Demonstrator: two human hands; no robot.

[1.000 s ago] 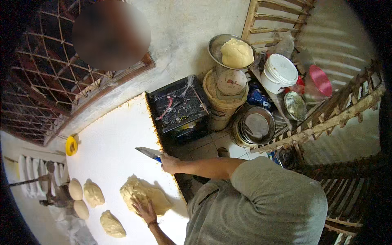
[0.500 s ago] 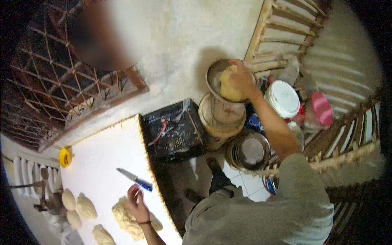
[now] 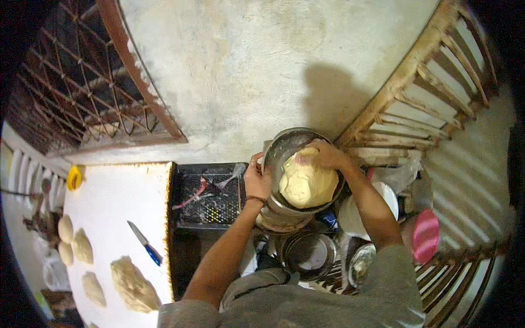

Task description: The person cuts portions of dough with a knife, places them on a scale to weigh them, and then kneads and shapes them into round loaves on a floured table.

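Right of centre, the right hand (image 3: 324,155) touched pale-yellow, rounded dough (image 3: 307,185) inside a round metal bowl (image 3: 281,153), the left hand (image 3: 257,179) against its side; finger closure was unclear. Lopsided pulling risked tipping the bowl.

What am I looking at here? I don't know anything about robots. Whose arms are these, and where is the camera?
No robot here: these are a person's two bare arms. One wide fisheye camera worn on the head looks down, so straight edges bend near the rim. The left hand is at the left side of a metal bowl. The right hand rests on the big pale dough inside it; how firmly either hand grips is hard to tell. To the left, a white table carries a knife with a blue handle, a large dough lump and several smaller pieces, including a round one.
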